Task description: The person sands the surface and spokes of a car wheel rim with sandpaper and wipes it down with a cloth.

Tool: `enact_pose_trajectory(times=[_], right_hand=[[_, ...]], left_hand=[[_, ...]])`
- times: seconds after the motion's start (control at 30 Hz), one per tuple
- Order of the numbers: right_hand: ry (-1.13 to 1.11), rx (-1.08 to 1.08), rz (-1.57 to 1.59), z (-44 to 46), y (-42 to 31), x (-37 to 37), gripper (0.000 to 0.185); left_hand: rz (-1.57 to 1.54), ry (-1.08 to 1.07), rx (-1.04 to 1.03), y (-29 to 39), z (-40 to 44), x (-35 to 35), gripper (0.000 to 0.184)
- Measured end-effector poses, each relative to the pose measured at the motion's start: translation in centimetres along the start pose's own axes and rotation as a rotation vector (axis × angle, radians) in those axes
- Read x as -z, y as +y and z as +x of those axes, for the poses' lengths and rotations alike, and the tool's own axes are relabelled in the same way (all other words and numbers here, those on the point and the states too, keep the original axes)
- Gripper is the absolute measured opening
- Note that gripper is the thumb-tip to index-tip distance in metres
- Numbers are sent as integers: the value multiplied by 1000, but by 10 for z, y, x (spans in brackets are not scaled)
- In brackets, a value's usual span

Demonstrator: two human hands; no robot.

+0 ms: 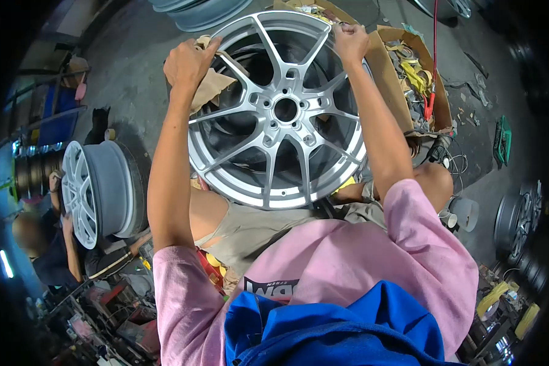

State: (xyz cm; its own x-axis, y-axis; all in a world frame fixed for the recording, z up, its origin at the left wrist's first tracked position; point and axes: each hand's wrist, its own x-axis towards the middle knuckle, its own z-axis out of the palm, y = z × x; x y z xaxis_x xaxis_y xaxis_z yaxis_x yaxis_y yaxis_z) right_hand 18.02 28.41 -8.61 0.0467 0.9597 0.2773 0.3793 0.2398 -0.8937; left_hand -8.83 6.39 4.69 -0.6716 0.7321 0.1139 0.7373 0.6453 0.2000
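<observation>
A large silver alloy wheel (286,160) with split spokes lies face up in front of my lap. At its upper left edge my left hand (189,61) is closed on a piece of tan sandpaper (211,88), which hangs down over the wheel's left side. My right hand (351,43) is at the upper right rim, its fingers pinched together near the end of a spoke. What those fingers hold, if anything, is too small to make out.
A cardboard box (387,76) of tape and scraps stands right of the wheel, near a red cable (434,61). At the left, a co-worker (52,250) handles another wheel (107,189). A green tray (502,141) and more wheels (518,222) are farther right.
</observation>
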Motion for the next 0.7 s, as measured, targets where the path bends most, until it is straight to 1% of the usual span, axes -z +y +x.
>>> enact_pose_trajectory(times=[0.07,0.1,0.13,0.2,0.23,0.33,0.37,0.4,0.47,0.53,0.6,0.67,0.7], right_hand=[[94,70,-89,23,4,-9,29],[139,134,-90,20,9,-11,29],[140,145,-87,17,2,-7,29],[22,13,-23,1,0,1,29],[27,61,-52,8,7,-2,28],[78,57,-59,28,11,-12,28],[106,113,-99,26,13,-13,28],[108,122,-97,18,6,-7,28],[30,39,-29,0,-5,3,30],[28,58,-54,6,1,-3,31],[112,199,-122,15,2,-6,31],[123,176,-122,10,-1,-1,30],[57,133,-92,7,0,1,30]], left_hand=[[-14,87,-17,5,-2,1,72],[-20,91,-17,6,-2,0,72],[-36,100,-29,5,-1,0,72],[-47,106,-32,1,-2,0,72],[-30,99,-32,2,-2,1,72],[-2,100,-43,3,-2,-2,71],[4,121,-42,3,-2,-2,70],[-1,128,-40,4,-1,-2,70],[-26,156,-39,2,-3,-3,70],[-20,127,-36,2,-1,-1,71],[-14,92,-45,3,-3,-3,71],[5,126,-42,3,-1,-3,71],[3,136,-36,1,2,-2,71]])
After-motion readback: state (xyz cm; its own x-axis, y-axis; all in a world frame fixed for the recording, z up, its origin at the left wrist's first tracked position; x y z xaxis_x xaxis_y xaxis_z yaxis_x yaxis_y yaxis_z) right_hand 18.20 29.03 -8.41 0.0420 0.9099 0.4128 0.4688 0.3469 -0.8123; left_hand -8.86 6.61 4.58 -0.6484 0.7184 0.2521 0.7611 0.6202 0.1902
